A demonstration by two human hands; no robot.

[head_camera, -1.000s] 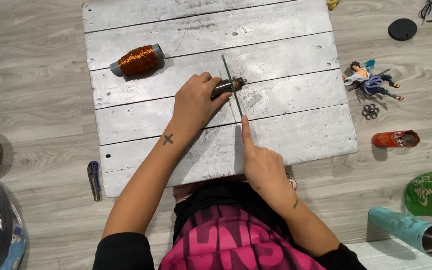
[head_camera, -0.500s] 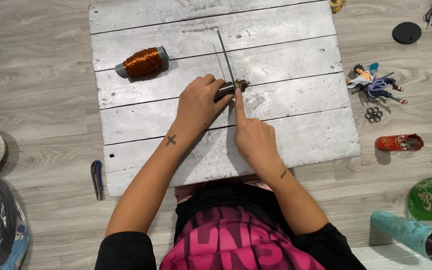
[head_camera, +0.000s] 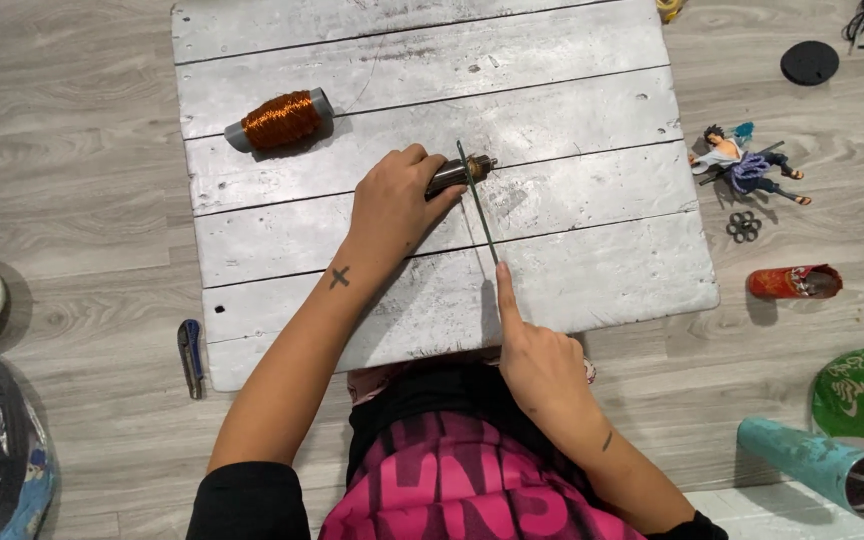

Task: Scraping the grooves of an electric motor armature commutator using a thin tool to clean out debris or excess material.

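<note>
Pinning a small dark cylinder (head_camera: 457,174) against the white plank board (head_camera: 592,270), the left hand (head_camera: 392,205) is wrapped around the cylinder's near end, fingers curled over it, so only the far tip pokes out to the right of the knuckles. The cylinder's long axis runs roughly left to right across the board. The right hand (head_camera: 540,362) sits nearer the body, closed on the handle end of a thin metal blade (head_camera: 479,204), with the index finger stretched along it. The blade runs away from the body and crosses the cylinder's exposed tip, nearly square to it, touching or just above; I cannot tell which. The left hand is the nearer one to the cylinder. Left of the cylinder on the board lies a copper wire spool (head_camera: 280,118).
</note>
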